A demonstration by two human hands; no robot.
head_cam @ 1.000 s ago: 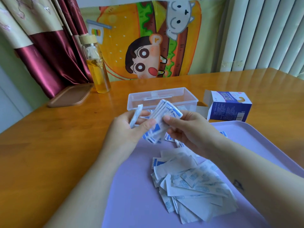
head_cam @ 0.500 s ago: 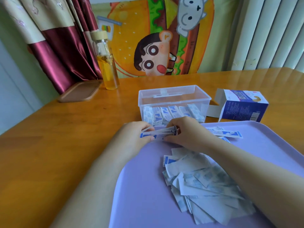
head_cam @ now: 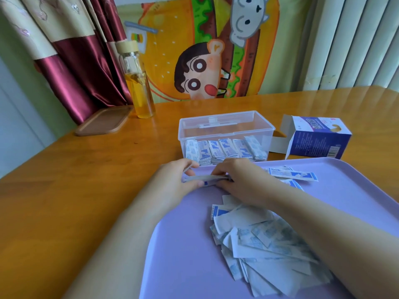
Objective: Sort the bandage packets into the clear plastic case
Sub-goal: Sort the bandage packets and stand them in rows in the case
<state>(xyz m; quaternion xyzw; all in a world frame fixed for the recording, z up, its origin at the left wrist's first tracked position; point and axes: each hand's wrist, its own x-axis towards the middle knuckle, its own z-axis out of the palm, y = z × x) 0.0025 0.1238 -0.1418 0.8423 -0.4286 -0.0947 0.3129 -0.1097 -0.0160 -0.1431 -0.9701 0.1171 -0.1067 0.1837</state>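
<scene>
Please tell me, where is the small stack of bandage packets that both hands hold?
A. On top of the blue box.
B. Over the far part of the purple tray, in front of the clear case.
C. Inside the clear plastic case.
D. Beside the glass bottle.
B: the left hand and the right hand pinch the small stack between them, low over the purple tray, on the near side of the clear case.

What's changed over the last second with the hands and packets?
The left hand and right hand brought the small stack of white-and-blue bandage packets down from in front of the clear plastic case onto the lilac plastic tray, still gripping it edge-on. The loose packet pile, the case and the blue cardboard box stayed put.
</scene>
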